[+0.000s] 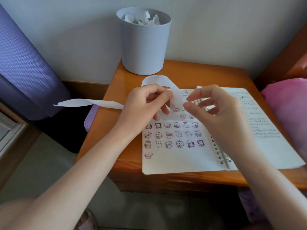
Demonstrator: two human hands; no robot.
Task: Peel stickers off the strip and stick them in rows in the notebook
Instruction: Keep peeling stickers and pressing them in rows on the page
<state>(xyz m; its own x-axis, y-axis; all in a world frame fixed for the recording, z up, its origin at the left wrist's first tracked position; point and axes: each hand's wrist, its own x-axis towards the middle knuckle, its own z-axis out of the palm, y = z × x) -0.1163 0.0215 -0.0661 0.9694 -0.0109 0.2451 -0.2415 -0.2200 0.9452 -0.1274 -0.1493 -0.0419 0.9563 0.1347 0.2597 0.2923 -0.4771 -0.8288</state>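
A spiral-bound notebook [174, 163] is laid open and flat on the counter [108, 138]. Its left page is covered with small cartoon-bear stickers [172, 134] set in straight rows, six to each fully visible row, and a lone sticker [148, 155] is placed below them at the left margin. The right page is filled with handwriting. A long white strip [176, 97] is held above the upper left page, looped behind, its free end trailed leftward past the counter's edge.
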